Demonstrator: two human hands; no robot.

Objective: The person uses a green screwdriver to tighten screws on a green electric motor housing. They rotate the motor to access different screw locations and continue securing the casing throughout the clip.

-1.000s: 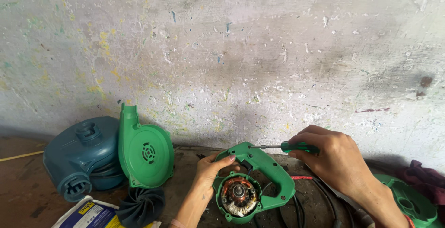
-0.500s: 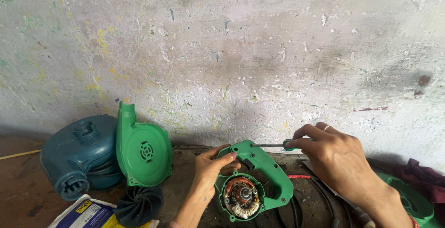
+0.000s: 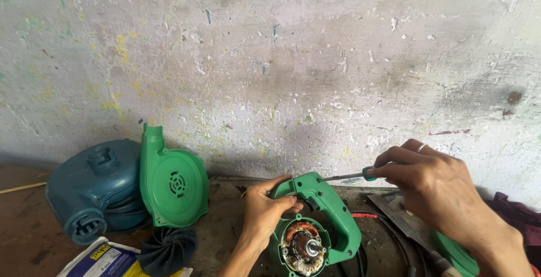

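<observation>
two hands on an opened green blower, low centre of the frame

the left hand (image 3: 265,212) has its fingers closed around the blower (image 3: 318,226) handle, motor (image 3: 303,247) facing up on the counter (image 3: 225,226). the right hand (image 3: 437,184) pinches a screwdriver (image 3: 352,175), tip at the handle's top. at lower left, a green cover (image 3: 172,181) leans on a blue housing (image 3: 93,189), a dark fan (image 3: 168,250) below.

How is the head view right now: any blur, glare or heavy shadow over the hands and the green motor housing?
Head view: soft, even light with no glare; the left hand, right hand, screwdriver and green motor housing are sharp; faint shadows on the wall behind the hands; the bottom edge crops the housing and both forearms; the floor at lower right is dim.
</observation>
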